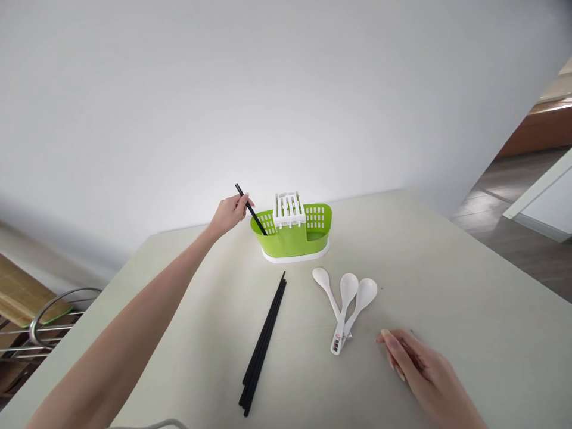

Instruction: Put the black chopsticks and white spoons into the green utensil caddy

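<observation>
My left hand [231, 213] reaches far forward and pinches a black chopstick [251, 210], whose lower end dips into the left compartment of a green cutlery holder [295, 237] with a white slotted insert on top. A bundle of black chopsticks [263, 342] lies on the table in front of the holder. Three white spoons [346, 301] lie fanned out to the right of the bundle. My right hand [420, 369] rests flat on the table near the spoon handles, fingers stretched out, holding nothing.
The pale table [447, 286] stands against a white wall. A metal wire rack [44, 322] and a wooden board sit below the table's left edge. Dark floor and a wooden cabinet show at the right.
</observation>
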Available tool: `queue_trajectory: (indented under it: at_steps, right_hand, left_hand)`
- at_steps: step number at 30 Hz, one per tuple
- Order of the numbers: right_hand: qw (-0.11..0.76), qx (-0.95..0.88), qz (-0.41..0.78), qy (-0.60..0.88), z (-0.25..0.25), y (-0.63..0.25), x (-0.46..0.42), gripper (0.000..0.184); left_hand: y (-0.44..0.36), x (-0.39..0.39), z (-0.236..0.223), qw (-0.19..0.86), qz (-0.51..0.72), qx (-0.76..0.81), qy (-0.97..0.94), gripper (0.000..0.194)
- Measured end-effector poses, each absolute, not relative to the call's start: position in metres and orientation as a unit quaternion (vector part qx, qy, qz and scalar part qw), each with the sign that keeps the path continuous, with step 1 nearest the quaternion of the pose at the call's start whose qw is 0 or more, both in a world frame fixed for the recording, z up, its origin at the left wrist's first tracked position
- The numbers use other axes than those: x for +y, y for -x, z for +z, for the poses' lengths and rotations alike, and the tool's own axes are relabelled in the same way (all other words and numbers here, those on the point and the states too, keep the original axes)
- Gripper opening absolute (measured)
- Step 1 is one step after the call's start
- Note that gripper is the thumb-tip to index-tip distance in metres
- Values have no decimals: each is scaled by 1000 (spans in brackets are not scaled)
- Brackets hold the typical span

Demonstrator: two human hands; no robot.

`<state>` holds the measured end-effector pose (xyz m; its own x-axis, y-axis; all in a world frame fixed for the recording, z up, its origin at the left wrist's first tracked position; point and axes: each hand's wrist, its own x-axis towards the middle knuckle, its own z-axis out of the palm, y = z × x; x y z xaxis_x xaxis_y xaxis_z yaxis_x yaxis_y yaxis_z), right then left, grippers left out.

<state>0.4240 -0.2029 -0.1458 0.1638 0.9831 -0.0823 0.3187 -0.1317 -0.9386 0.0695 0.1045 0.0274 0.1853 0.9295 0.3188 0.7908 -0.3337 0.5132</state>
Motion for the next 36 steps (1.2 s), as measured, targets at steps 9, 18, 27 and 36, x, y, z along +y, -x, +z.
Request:
queue_trajectory:
  at_steps: [9, 18, 27, 36]
  right_hand:
    - [408, -504, 404, 645, -146, -424, -204, 47]
    - [388, -537, 392, 639, -162, -434, -200, 50]
    - [382, -552, 357, 650, -157, -431, -202, 51]
    - [367, -561, 371, 643, -161, -438, -199, 52]
  left_hand:
    - [-67, 113, 10, 140, 325, 573, -740, 51]
    - [-56, 84, 4, 188, 356, 613, -680, 58]
    - [-38, 10, -42, 199, 228, 621, -723, 46]
    - [-61, -68, -71, 270, 61, 563, -779, 43]
